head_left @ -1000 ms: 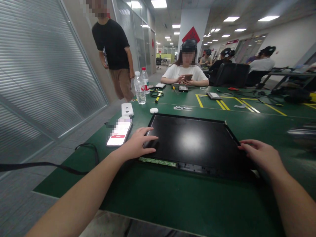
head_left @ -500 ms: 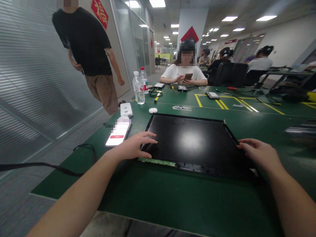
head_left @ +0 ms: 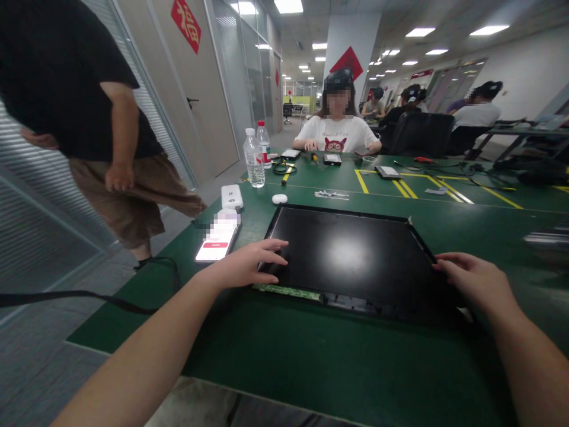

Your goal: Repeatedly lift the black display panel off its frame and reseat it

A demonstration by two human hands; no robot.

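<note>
A black LCD screen panel lies on the green table in front of me, a bright reflection in its middle. Along its near edge runs a narrow green circuit board. At the panel's left edge rests my left hand, its fingers spread apart over the frame and the screen's corner. My right hand has thumb and fingers closed on the right edge. Part of that edge is hidden by the hand. Left of the panel lies a lit phone, close to my left forearm.
A white charger, a white earbud case and water bottles stand beyond the panel. Hard drives and cables lie farther back. A seated person faces me; another person walks along the left side.
The walking person has come nearer on the left. The seated person has lowered the phone they held up. My hands and the panel stay in place; the view has shifted slightly.
</note>
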